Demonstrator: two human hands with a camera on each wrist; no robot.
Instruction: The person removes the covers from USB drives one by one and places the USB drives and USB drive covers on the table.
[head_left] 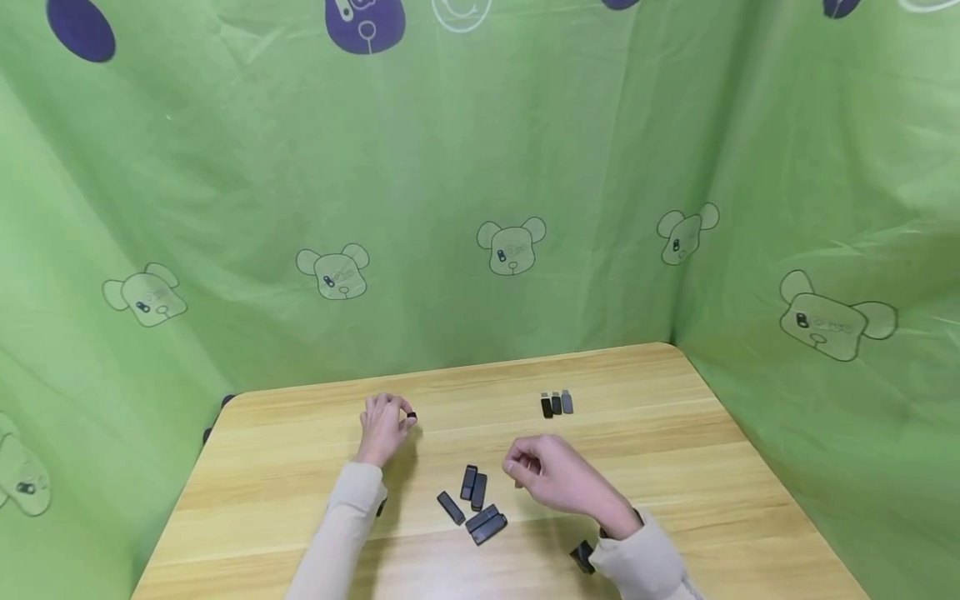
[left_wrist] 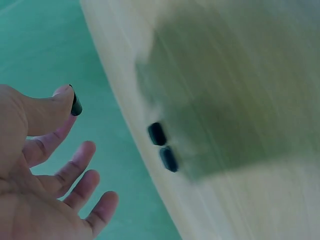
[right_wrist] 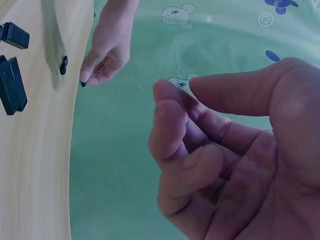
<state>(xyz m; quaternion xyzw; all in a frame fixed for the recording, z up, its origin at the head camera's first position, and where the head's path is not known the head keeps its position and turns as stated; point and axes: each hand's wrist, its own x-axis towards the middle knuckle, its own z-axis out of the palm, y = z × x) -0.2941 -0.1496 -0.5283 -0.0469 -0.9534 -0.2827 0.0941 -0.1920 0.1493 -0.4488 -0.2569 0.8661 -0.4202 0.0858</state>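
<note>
Between thumb and index finger, my left hand (head_left: 384,429) pinches a small black USB stick cap (left_wrist: 76,104), held above the table at the back left. Two more small black caps (left_wrist: 163,147) lie side by side on the wood in the left wrist view; the left hand hides them in the head view. My right hand (head_left: 558,473) hovers right of the middle, fingers loosely bent, a gap between thumb and fingertips and nothing in it. Beyond it, three uncapped USB sticks (head_left: 557,404) lie in a row, connectors pointing away from me.
Several dark USB sticks (head_left: 479,492) with no bare connectors showing lie loosely grouped mid-table, between the forearms. Green curtains (head_left: 450,183) hang behind and at both sides of the wooden table (head_left: 645,392). A black device (head_left: 582,557) sits by the right cuff.
</note>
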